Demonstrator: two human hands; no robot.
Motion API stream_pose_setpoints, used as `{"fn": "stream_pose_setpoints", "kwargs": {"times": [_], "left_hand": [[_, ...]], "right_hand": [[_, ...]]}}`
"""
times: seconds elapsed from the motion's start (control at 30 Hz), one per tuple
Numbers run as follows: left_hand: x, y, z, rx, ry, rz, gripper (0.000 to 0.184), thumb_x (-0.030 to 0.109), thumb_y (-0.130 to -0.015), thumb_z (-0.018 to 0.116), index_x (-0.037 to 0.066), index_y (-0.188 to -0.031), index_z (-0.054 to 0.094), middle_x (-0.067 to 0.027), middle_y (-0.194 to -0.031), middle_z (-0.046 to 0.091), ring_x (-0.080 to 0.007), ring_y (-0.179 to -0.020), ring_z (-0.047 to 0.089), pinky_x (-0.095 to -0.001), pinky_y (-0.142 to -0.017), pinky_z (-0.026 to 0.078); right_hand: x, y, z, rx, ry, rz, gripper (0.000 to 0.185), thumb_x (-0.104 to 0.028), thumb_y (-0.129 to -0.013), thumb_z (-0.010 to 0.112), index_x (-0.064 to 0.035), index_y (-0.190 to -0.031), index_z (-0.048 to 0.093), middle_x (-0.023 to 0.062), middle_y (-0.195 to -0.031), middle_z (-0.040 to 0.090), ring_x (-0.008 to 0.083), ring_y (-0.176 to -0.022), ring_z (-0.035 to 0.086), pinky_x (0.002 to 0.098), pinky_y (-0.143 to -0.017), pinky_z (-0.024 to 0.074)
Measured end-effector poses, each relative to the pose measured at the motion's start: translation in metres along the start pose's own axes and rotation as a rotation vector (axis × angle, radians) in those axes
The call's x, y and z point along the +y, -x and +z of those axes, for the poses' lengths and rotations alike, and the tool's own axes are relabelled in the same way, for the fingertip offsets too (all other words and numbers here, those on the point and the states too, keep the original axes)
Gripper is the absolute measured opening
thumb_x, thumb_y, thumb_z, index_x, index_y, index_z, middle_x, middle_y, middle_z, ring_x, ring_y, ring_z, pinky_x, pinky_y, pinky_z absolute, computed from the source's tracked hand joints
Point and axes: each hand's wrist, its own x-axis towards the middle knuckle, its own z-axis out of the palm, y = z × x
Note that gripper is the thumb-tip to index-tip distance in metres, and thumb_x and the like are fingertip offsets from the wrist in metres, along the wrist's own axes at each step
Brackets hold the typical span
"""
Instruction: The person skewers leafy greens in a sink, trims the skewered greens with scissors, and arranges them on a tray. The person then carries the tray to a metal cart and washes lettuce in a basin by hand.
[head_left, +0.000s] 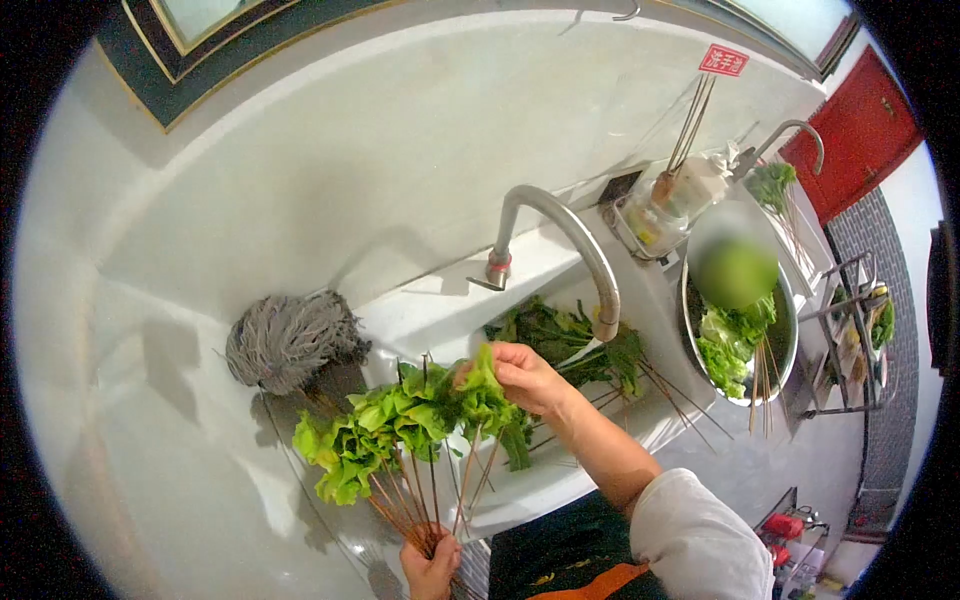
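My left hand (430, 567) is closed around the lower ends of a bundle of thin skewers (415, 500). Bunched green lettuce (385, 425) is threaded on their upper parts, held over the near left side of the sink. My right hand (525, 378) pinches a lettuce leaf (484, 390) at the right end of the bunch; its fingertips are partly hidden by the leaf. Behind that hand, darker leafy greens on skewers (560, 335) lie in the white sink (660, 425), below the curved metal faucet (560, 210).
A grey mop head (290, 340) stands against the wall at left. To the right, a metal bowl (790, 350) holds skewered lettuce. Beyond it are a wire rack of skewers (650, 230), a second faucet (800, 130) and a metal shelf (845, 340).
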Motion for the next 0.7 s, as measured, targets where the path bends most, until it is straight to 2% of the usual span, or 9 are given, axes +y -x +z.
{"fn": "stream_pose_setpoints", "kwargs": {"times": [0.07, 0.1, 0.2, 0.23, 0.27, 0.3, 0.4, 0.5, 0.7], "left_hand": [[-0.019, -0.006, -0.017, -0.024, -0.029, 0.013, 0.009, 0.007, -0.076, 0.051, 0.006, -0.077, 0.042, 0.0018, -0.051, 0.037, -0.0054, -0.038, 0.031, -0.0204, -0.035, 0.025], [-0.022, -0.008, -0.020, -0.047, -0.054, 0.020, 0.019, 0.006, -0.074, 0.050, 0.003, -0.092, 0.044, -0.0012, -0.053, 0.042, -0.0074, -0.037, 0.038, -0.0202, -0.033, 0.029], [-0.022, -0.007, -0.021, -0.103, -0.078, 0.056, 0.026, 0.004, -0.076, 0.047, 0.002, -0.101, 0.040, -0.0015, -0.054, 0.041, -0.0057, -0.035, 0.030, -0.0203, -0.032, 0.027], [-0.015, -0.004, -0.016, -0.112, -0.083, 0.060, 0.026, 0.004, -0.076, 0.047, 0.002, -0.101, 0.040, -0.0015, -0.054, 0.041, -0.0057, -0.035, 0.030, -0.0203, -0.032, 0.027], [-0.009, 0.000, -0.011, -0.101, -0.068, 0.048, 0.011, 0.006, -0.077, 0.049, 0.006, -0.083, 0.040, 0.0015, -0.053, 0.037, -0.0046, -0.037, 0.027, -0.0202, -0.034, 0.024], [-0.001, 0.003, -0.005, -0.090, -0.053, 0.035, 0.019, 0.007, -0.079, 0.051, 0.010, -0.065, 0.039, 0.0045, -0.051, 0.033, -0.0035, -0.039, 0.024, -0.0201, -0.036, 0.021], [0.006, 0.005, -0.002, -0.098, -0.019, 0.023, 0.015, 0.005, -0.079, 0.048, 0.010, -0.070, 0.038, 0.0043, -0.053, 0.031, -0.0038, -0.039, 0.024, -0.0190, -0.035, 0.021], [0.004, 0.005, -0.001, -0.107, -0.029, 0.058, 0.012, 0.002, -0.079, 0.046, 0.009, -0.075, 0.038, 0.0034, -0.054, 0.029, -0.0039, -0.038, 0.024, -0.0182, -0.035, 0.023], [0.008, 0.006, 0.010, -0.186, 0.019, 0.139, 0.012, 0.010, -0.083, 0.042, 0.007, -0.072, 0.037, 0.0019, -0.051, 0.028, -0.0054, -0.037, 0.022, -0.0208, -0.034, 0.024]], "right_hand": [[0.002, 0.001, -0.006, -0.033, 0.087, -0.013, 0.025, -0.027, -0.076, 0.055, -0.0025, -0.081, 0.053, 0.0098, -0.084, 0.054, 0.0230, -0.085, 0.050, 0.0333, -0.074, 0.0386], [0.001, 0.002, -0.005, -0.051, 0.117, -0.029, 0.024, -0.026, -0.076, 0.054, -0.0024, -0.080, 0.054, 0.0093, -0.083, 0.053, 0.0219, -0.083, 0.049, 0.0324, -0.073, 0.0385], [0.001, 0.004, -0.003, -0.069, 0.133, -0.029, 0.023, -0.025, -0.077, 0.054, -0.0022, -0.079, 0.055, 0.0092, -0.083, 0.052, 0.0204, -0.083, 0.048, 0.0310, -0.072, 0.0384], [0.001, 0.004, -0.002, -0.076, 0.116, -0.001, 0.022, -0.024, -0.077, 0.054, -0.0020, -0.079, 0.055, 0.0096, -0.084, 0.052, 0.0200, -0.085, 0.048, 0.0306, -0.073, 0.0385], [0.002, 0.006, -0.001, -0.074, 0.121, -0.012, 0.022, -0.024, -0.077, 0.054, -0.0020, -0.079, 0.055, 0.0096, -0.084, 0.052, 0.0200, -0.085, 0.048, 0.0306, -0.073, 0.0385], [0.003, 0.010, 0.002, -0.017, 0.021, 0.054, 0.022, -0.024, -0.077, 0.054, -0.0019, -0.080, 0.055, 0.0098, -0.086, 0.052, 0.0195, -0.087, 0.047, 0.0304, -0.075, 0.0380], [0.005, 0.019, 0.012, 0.085, -0.097, 0.105, 0.023, -0.023, -0.076, 0.055, -0.0012, -0.083, 0.056, 0.0095, -0.092, 0.052, 0.0182, -0.093, 0.045, 0.0295, -0.080, 0.0359], [0.015, 0.021, 0.015, -0.180, -0.007, 0.047, 0.026, -0.022, -0.077, 0.054, -0.0002, -0.092, 0.055, 0.0075, -0.098, 0.049, 0.0178, -0.096, 0.043, 0.0279, -0.082, 0.0345], [0.012, 0.021, 0.025, 0.048, 0.161, 0.006, 0.030, -0.019, -0.075, 0.056, -0.0004, -0.099, 0.053, 0.0073, -0.106, 0.048, 0.0170, -0.096, 0.046, 0.0307, -0.084, 0.0355]]}}
